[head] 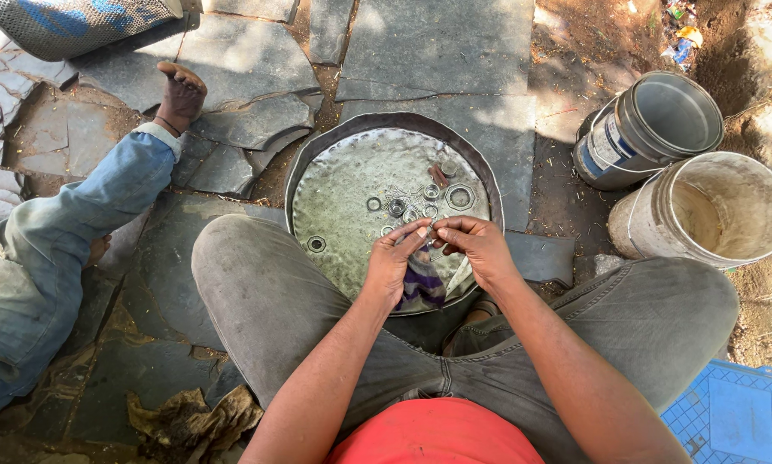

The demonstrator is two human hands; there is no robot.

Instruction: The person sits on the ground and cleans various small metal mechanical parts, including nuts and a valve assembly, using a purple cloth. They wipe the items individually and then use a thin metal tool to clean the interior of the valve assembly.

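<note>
I sit cross-legged over a round dented metal pan [343,185] on stone paving. Several nuts, washers and rings [420,202] lie scattered in it, one washer [316,244] apart at the left. My left hand [395,258] and my right hand [476,245] meet over the pan's near edge, fingertips pinched together on a small metal part [427,230] between them. A striped cloth [422,283] lies under my hands in the pan.
Another person's leg in blue jeans [68,232] with a bare foot [180,94] stretches along the left. Two empty buckets [652,129] [712,210] stand at the right. A blue crate [734,417] sits bottom right, a dirty rag [188,417] bottom left.
</note>
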